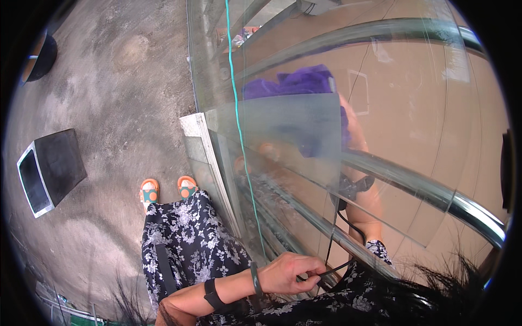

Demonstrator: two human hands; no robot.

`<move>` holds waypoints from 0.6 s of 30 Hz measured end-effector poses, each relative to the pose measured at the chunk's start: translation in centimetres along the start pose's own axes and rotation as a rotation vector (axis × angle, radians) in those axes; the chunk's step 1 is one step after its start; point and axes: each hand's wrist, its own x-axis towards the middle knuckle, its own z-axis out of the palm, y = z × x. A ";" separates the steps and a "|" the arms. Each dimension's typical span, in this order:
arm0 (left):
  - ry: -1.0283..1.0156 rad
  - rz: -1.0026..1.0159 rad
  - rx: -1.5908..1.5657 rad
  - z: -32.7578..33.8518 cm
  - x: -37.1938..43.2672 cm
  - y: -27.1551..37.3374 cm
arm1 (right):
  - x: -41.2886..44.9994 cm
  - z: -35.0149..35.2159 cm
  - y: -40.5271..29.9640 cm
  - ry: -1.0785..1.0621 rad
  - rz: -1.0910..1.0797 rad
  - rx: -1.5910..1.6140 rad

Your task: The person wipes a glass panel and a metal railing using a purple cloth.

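Note:
My left hand (291, 274) pinches a thin black cord (336, 269) between thumb and fingers, low in the view beside a metal rail. A dark bangle and a black strap are on that arm. My right arm reaches up behind clear glass panes (281, 118), with a black strap and device on the forearm. It ends at a bunched purple cloth (304, 79), which covers most of my right hand (346, 106); its fingers are hidden. Part of the cloth shows blurred through a hazier pane. A green cord (240, 130) hangs down across the glass.
Curved metal tubes (408, 179) cross the right side over a tan tiled surface. White-edged panels (212, 155) stand beside my feet. On the grey concrete floor (110, 102) at left are a dark open-ended box (59, 167) and a round dark container (43, 59).

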 end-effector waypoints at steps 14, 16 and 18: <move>0.051 -0.103 0.090 -3.4 5.5 1.5 | 7.1 -3.1 -0.5 -0.138 0.240 -0.082; 0.062 -0.105 0.101 -4.5 7.1 2.4 | 8.2 -3.9 -2.4 -0.104 0.220 -0.015; 0.074 -0.120 0.088 -5.4 8.3 3.3 | 9.2 -4.9 -3.8 -0.064 0.201 0.048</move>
